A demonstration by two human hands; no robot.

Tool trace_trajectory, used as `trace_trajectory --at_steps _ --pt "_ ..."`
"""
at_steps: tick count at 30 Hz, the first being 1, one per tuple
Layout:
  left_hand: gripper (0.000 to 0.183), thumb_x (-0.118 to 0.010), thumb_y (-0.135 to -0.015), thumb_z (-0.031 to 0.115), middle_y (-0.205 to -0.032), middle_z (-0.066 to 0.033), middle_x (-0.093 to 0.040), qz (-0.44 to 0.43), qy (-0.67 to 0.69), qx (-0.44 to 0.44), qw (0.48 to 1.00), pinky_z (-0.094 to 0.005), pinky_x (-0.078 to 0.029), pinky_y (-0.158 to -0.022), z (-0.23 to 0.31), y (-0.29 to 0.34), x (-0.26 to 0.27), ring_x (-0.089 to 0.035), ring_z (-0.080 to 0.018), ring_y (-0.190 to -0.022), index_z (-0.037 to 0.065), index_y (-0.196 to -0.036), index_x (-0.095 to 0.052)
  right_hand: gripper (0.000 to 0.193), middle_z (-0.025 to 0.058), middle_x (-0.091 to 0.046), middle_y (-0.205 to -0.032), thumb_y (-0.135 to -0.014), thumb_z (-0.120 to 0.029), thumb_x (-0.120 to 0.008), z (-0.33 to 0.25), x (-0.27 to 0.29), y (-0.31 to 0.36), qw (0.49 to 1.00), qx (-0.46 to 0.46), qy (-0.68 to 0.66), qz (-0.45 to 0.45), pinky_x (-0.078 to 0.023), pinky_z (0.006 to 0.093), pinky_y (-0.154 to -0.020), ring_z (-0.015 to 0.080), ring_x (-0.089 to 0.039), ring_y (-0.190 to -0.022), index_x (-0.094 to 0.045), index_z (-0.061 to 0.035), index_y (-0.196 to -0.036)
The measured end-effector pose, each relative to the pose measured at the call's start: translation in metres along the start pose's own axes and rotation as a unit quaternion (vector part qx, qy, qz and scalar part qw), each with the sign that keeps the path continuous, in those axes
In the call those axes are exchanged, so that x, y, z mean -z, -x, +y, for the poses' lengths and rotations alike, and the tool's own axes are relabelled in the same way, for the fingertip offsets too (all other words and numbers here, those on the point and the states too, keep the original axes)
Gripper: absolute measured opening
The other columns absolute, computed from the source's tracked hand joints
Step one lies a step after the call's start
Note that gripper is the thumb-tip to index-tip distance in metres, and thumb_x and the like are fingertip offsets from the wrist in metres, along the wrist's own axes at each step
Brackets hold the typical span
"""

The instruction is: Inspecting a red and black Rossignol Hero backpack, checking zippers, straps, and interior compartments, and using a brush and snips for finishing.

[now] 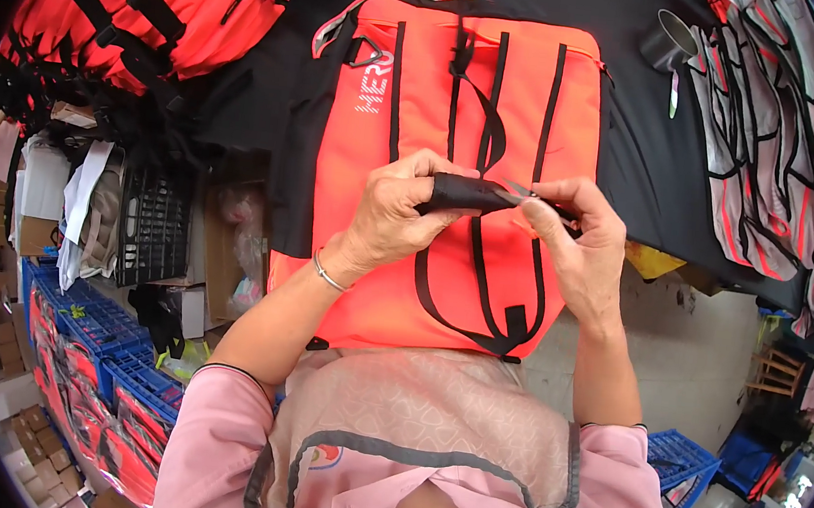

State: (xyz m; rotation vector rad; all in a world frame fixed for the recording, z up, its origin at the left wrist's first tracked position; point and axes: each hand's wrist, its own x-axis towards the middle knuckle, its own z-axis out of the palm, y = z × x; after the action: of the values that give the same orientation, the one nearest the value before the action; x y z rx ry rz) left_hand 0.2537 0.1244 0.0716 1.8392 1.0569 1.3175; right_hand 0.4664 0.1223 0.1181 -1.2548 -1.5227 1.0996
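Observation:
A bright orange-red bag (360, 180) with black side panels and black webbing straps lies on the black-covered table in front of me. Above its middle, my left hand (397, 203) is closed around a black padded handle (468, 194). My right hand (586, 248) grips a small pair of thread snips (514, 195), whose metal blades point left against the handle's right end. The snips' dark grips are partly hidden by my fingers. A loose black webbing loop (439, 322) hangs over the bag's lower part, close to my body.
A pile of orange-red bags (154, 14) with black straps sits at the far left. Grey pieces with black edging (766, 143) hang at the far right, near a metal cup (669, 42). Blue crates (84, 309) stand below left; another blue crate (678, 461) is lower right.

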Motion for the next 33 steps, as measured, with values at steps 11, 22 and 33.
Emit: trace_trajectory --at_steps 11,22,33 --pt "0.029 -0.076 -0.073 -0.003 -0.097 -0.0071 -0.072 -0.018 0.008 0.017 1.0 -0.0277 -0.056 -0.071 -0.001 0.008 0.0 -0.068 -0.017 -0.084 0.012 -0.097 -0.077 0.016 0.0039 -0.064 -0.072 -0.086 -0.011 -0.075 0.0 -0.006 -0.002 0.993 0.019 0.09 -0.078 -0.047 0.0253 -0.061 0.008 -0.056 -0.066 -0.064 0.0001 -0.088" --pt "0.028 -0.076 -0.071 -0.004 -0.099 -0.0071 -0.072 -0.025 0.011 0.008 1.0 -0.0283 -0.057 -0.072 -0.007 0.008 0.003 -0.069 -0.0172 -0.084 0.009 -0.096 -0.077 0.014 0.0003 -0.06 -0.07 -0.086 -0.007 -0.074 0.001 -0.003 -0.01 0.998 -0.007 -0.004 -0.063 -0.046 0.022 -0.061 0.0046 -0.053 -0.067 -0.062 0.001 -0.085" --pt "0.039 -0.065 -0.068 -0.005 -0.138 -0.0112 -0.055 -0.276 -0.27 -0.083 0.919 -0.0532 -0.042 -0.106 0.021 0.058 0.027 -0.042 -0.037 -0.134 0.011 -0.103 -0.075 0.026 0.0 -0.062 -0.093 -0.088 -0.007 -0.071 0.024 0.006 -0.006 0.997 -0.056 -0.05 0.01 -0.046 0.021 -0.081 0.0057 -0.057 -0.087 -0.062 0.0001 -0.111"
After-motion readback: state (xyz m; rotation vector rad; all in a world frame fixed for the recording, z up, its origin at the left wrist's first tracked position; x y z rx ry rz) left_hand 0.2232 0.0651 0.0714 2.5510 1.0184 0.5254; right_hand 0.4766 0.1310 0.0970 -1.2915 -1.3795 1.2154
